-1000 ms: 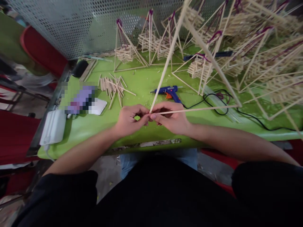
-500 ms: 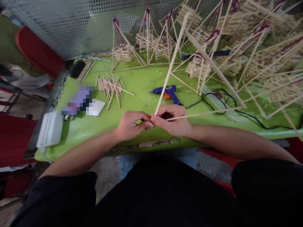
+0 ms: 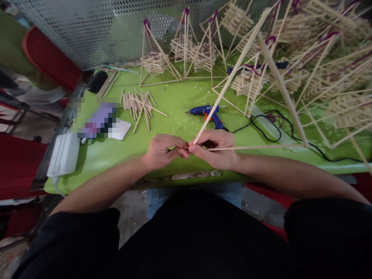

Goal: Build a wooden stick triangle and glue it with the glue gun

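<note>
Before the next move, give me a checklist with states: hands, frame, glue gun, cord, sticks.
1. Right hand holding the frame at its near corner: ok.
2. Left hand gripping that corner too: cannot tell; its fingertips meet the right hand's there.
3. Glue gun down on the table, out of both hands: ok.
4. Glue gun hot: cannot tell.
5. Cord clear of the frame: cannot tell; they overlap in view.
6. Loose sticks apart from both hands: ok.
</note>
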`<state>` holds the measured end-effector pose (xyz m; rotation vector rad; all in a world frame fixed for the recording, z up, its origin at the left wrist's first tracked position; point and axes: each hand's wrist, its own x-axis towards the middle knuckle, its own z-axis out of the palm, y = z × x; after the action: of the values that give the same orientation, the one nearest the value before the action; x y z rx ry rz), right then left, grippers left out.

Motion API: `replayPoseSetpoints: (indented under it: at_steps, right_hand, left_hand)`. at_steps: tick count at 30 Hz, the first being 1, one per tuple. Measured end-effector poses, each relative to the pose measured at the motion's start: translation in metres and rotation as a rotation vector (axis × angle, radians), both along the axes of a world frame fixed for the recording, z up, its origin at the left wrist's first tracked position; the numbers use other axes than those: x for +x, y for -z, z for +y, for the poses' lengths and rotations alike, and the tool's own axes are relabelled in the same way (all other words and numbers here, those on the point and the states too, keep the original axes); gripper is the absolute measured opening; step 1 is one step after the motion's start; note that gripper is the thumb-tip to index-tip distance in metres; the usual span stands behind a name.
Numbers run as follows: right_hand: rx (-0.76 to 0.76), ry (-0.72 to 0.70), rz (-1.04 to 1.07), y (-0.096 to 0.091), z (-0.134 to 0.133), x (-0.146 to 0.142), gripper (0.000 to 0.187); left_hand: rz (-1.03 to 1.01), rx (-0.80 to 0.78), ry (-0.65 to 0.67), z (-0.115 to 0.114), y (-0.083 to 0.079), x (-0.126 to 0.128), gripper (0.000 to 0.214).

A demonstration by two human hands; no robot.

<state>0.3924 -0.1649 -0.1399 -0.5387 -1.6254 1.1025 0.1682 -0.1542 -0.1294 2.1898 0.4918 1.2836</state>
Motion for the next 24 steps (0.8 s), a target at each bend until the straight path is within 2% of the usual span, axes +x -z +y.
replayPoseSetpoints:
  at_steps: [3, 6, 12, 15, 18, 22, 24]
  right_hand:
    - [-0.019, 0.001, -0.012, -0.0022, -0.001, 0.0002, 0.021]
    - [-0.041, 0.003, -0.019, -0.0047, -0.0015, -0.001, 0.026]
    - [0.064, 0.011, 0.074, -0.0027, -0.0004, -0.0015, 0.012]
    - [0.037, 0.018, 0.089, 0.002, 0.001, 0.0002, 0.008]
    - [0.017, 0.041, 0.061, 0.0044, 0.0021, 0.0014, 0.013]
    - [0.083, 0.078, 0.062, 0.0007, 0.0013, 0.0021, 0.021]
    - [0.105, 0.079, 0.074, -0.0027, -0.0001, 0.0032, 0.022]
  left_hand:
    - [0.0, 0.006, 0.026, 0.001, 0.001, -0.0009, 0.003]
    - [0.006, -0.008, 0.041, 0.0014, 0.0021, -0.0017, 0.01]
    - [-0.002, -0.021, 0.048, 0.0011, 0.0058, -0.0037, 0.015]
    - [-0.024, -0.03, 0.061, 0.0004, 0.0066, -0.0046, 0.021]
    - [-0.021, -0.041, 0.042, -0.0011, 0.006, -0.0046, 0.017]
    - [-0.05, -0.209, -0.021, -0.0029, 0.0063, -0.0035, 0.006]
    - [-0.131, -0.34, -0.069, -0.0026, 0.0072, -0.0036, 0.009]
